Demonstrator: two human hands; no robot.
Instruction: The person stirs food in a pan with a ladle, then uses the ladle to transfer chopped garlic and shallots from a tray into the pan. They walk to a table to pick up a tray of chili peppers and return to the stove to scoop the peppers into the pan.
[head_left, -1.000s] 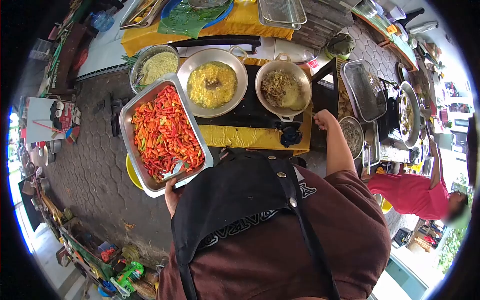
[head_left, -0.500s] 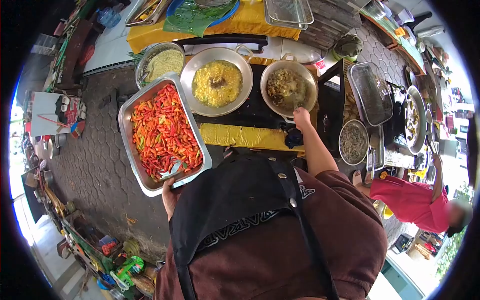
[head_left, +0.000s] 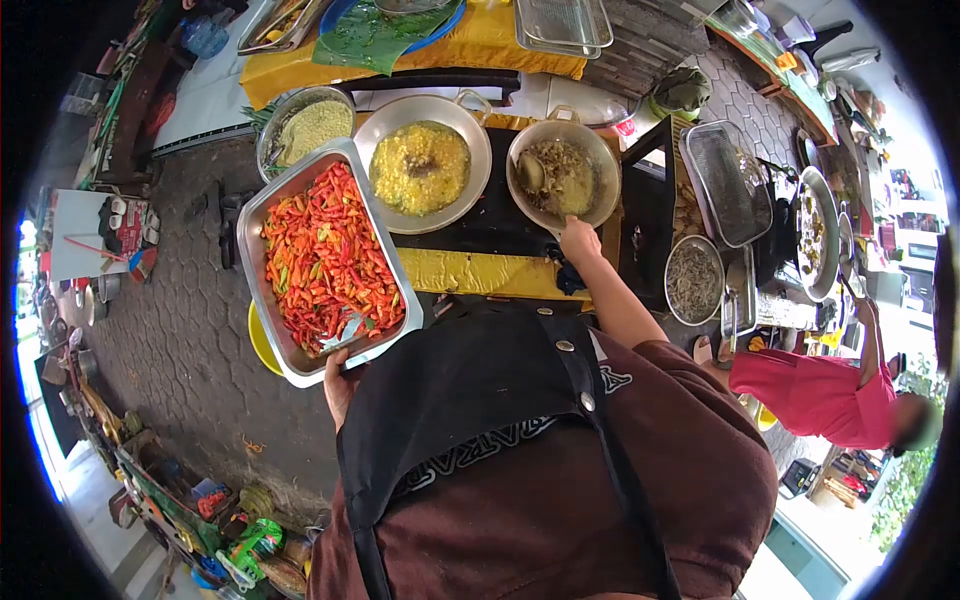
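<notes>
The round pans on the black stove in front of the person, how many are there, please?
2: the left pan holds yellow food, the right pan holds brownish food, with the right hand at its near rim. None looks hidden.

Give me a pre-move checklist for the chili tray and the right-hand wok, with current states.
1. Left hand under the near edge of the chili tray: ok.
2. Tray level, chilies inside: ok.
3. Right hand at the near handle of the wok: ok; grip closure cannot tell.
4. Wok sitting on the black stove top: ok.
5. Burner on or off: cannot tell.
6. Person in red apart from both hands: ok.
</notes>
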